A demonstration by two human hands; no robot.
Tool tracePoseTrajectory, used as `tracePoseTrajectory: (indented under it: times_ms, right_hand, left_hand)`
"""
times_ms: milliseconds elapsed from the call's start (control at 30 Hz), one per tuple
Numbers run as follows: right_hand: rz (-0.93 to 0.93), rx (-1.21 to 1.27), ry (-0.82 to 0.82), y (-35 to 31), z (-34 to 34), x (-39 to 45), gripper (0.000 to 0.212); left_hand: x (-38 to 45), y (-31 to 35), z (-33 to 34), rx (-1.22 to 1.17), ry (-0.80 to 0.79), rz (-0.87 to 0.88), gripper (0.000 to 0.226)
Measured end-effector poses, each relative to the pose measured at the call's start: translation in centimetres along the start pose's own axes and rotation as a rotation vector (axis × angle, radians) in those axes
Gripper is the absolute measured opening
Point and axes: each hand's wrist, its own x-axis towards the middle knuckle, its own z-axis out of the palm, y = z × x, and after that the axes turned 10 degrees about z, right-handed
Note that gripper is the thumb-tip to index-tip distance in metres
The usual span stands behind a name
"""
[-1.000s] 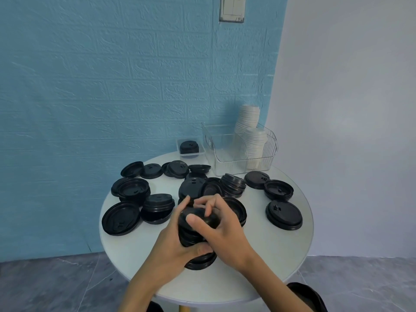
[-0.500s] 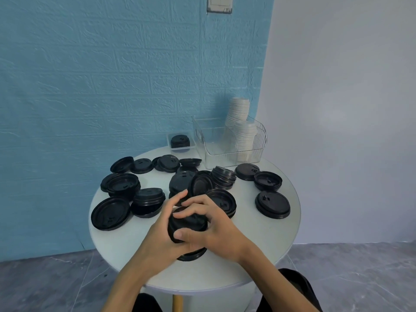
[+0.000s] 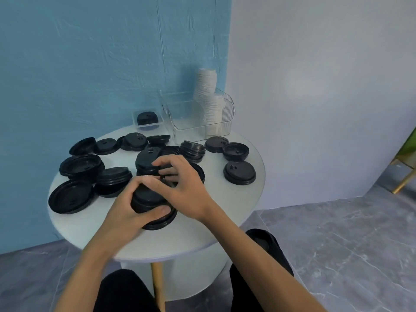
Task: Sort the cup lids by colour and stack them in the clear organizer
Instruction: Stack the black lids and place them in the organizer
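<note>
A stack of black cup lids [image 3: 149,200] stands near the front of the round white table [image 3: 225,210]. My left hand [image 3: 126,212] grips it, thumb across the front and fingers curled over the top. My right hand [image 3: 180,183] reaches past that stack, its fingers curled on a black lid [image 3: 146,161] of the pile behind. Many more black lids lie loose and in low piles across the table. The clear organizer [image 3: 180,122] stands at the back with two stacks of white lids [image 3: 210,102] in its right side.
A small clear tray [image 3: 137,114] holding a black lid sits left of the organizer against the blue wall. Single black lids [image 3: 239,172] lie at the table's right. My dark-clad knees are below the front edge. A gold-legged piece of furniture [image 3: 405,174] stands far right.
My right hand has left the top of the held stack and reached forward to the pile behind it. The view has tilted down and swung right.
</note>
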Motion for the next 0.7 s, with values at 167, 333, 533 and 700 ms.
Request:
tracePoseTrajectory:
  times_ms: [167,333,533,700]
  right_hand:
    - [-0.007,0.054,0.051,-0.4,-1.3,-1.0,0.033]
    - [0.032,0.091,0.153,1.4,-3.3,-4.7,0.025]
    - [0.095,0.131,0.221,2.6,-5.8,-9.2,0.013]
    - [0.113,0.141,0.243,3.1,-6.8,-10.8,0.015]
  left_hand:
    - [0.0,-0.2,-0.2,-0.018,0.003,-0.013,0.066]
    - [-0.2,-0.2,-0.1,0.004,0.015,0.007,0.072]
    - [-0.3,0.0,0.3,0.033,0.038,0.007,0.064]
    - [-0.3,-0.3,0.5,0.004,0.031,0.020,0.067]
